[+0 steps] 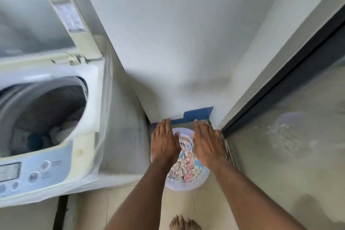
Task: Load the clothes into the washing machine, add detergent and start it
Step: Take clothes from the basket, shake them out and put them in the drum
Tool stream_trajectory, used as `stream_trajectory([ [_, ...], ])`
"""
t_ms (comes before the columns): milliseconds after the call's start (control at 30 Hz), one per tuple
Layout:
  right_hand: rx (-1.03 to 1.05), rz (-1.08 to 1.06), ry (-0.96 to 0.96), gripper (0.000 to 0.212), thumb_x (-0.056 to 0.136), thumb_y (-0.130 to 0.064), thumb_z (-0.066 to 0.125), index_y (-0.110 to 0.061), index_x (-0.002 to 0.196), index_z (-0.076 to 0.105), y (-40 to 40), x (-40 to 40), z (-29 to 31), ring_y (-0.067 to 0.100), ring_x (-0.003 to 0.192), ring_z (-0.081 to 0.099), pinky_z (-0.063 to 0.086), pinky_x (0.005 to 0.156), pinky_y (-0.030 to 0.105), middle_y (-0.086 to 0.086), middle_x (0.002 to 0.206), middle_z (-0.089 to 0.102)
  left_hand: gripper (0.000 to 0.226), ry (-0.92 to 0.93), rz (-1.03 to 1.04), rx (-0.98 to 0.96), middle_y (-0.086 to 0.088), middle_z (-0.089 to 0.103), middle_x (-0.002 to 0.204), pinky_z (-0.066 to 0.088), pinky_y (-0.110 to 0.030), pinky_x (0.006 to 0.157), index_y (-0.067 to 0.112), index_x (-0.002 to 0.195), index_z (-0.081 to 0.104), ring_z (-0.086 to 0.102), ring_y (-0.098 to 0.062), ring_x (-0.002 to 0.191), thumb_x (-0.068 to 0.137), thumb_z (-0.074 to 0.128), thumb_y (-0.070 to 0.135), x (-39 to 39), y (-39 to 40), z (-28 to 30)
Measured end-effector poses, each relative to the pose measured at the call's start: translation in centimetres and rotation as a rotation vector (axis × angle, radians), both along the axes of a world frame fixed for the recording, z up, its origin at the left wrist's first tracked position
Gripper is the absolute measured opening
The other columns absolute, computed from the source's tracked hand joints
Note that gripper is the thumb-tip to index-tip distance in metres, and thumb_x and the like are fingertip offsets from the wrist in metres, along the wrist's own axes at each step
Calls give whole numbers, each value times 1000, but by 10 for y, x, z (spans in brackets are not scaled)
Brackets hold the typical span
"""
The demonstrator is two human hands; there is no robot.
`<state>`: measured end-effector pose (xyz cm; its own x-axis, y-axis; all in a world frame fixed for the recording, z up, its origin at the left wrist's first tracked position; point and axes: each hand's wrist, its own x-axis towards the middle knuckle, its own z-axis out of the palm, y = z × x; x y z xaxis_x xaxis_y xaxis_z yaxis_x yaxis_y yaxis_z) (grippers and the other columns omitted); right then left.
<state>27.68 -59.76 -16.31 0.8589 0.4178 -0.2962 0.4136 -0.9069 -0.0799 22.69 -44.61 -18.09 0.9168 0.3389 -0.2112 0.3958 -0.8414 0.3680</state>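
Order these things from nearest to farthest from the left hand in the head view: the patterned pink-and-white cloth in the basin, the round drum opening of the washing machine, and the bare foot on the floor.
From the left hand:
1. Patterned pink-and-white cloth, in the pale round plastic basin, just beside and under the hand.
2. Bare foot, at the bottom edge, below the hand.
3. Round drum opening of the washing machine, far to the left.

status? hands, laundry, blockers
Left hand and right hand open above basin. Patterned clothes in basin. Washer lid up, nothing blocking.
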Motion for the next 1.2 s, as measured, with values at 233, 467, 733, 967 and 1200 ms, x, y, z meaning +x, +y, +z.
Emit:
stream_trajectory([
  [233, -72, 15, 44, 73, 95, -25, 58, -11, 159, 26, 10, -5, -182, 36, 144, 40, 38, 112, 53, 17, 159, 38, 74, 70, 95, -60, -11, 35, 166, 26, -47, 125, 13, 162, 28, 34, -32, 152, 101, 17, 53, -7, -2, -185],
  [467, -117, -34, 70, 68, 79, -23, 77, -5, 141, 57, 10, 5, -352, 42, 114, 66, 56, 86, 56, 22, 132, 65, 104, 36, 200, -181, -4, 38, 164, 27, -43, 126, 22, 161, 27, 37, -27, 151, 85, -7, 83, -9, -11, -346],
  [733, -125, -79, -8, 62, 79, -9, 74, -2, 138, 55, 24, 17, -459, 38, 91, 69, 57, 66, 47, 21, 113, 66, 67, 185, 152, -104, -2, 17, 174, 24, -47, 129, 23, 166, 5, 21, -27, 159, 109, 29, 48, 14, -7, -451],
  [967, -19, -134, -75, 43, 66, -5, 83, -14, 103, 63, 26, 31, -479, 29, 63, 68, 50, 47, 38, 7, 81, 67, 73, 179, 106, -38, -5, 39, 160, 47, -43, 113, 21, 162, 19, 48, -28, 140, 102, 60, 26, 36, -6, -487],
  [1200, 226, -128, -196, 34, 62, 3, 83, -16, 82, 62, 19, 23, -428, 28, 55, 63, 48, 44, 35, 3, 74, 62, 38, 69, 190, -57, -6, 56, 134, 62, -42, 90, 14, 130, 59, 65, -27, 109, 95, 65, 2, 30, -6, -446],
])
